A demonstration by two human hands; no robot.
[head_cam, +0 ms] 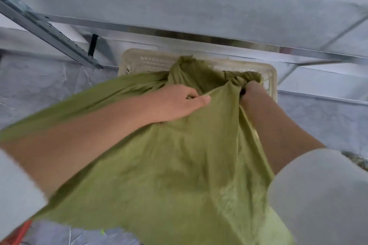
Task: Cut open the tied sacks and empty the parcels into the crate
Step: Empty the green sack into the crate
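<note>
Two bare hands are seen gripping a large olive-green woven fabric sack (179, 155), which is draped from the near edge of the view forward to a cream perforated plastic crate (271, 77) lying just beyond the hands. The left hand (177, 103) is pressed on top of the sack with fingers curled, a fold of cloth pinched under the thumb. The right hand (253, 93) is closed tight around bunched fabric at the sack's mouth, which is held over the crate's near rim. No parcels can be seen; whether any are inside the sack or crate cannot be told, since the cloth covers most of the opening. The emptying step appears to be in hand, the sack judged already opened. The next move would likely call for the closed end near the body to be lifted so the contents slide forward, with the mouth kept inside the rim. Room is tight above and beyond the hands, where a grey galvanised metal shelf frame (199, 26) overhangs the crate. More open room is offered by the grey wrinkled floor covering (49, 89) to the left of the left hand.
</note>
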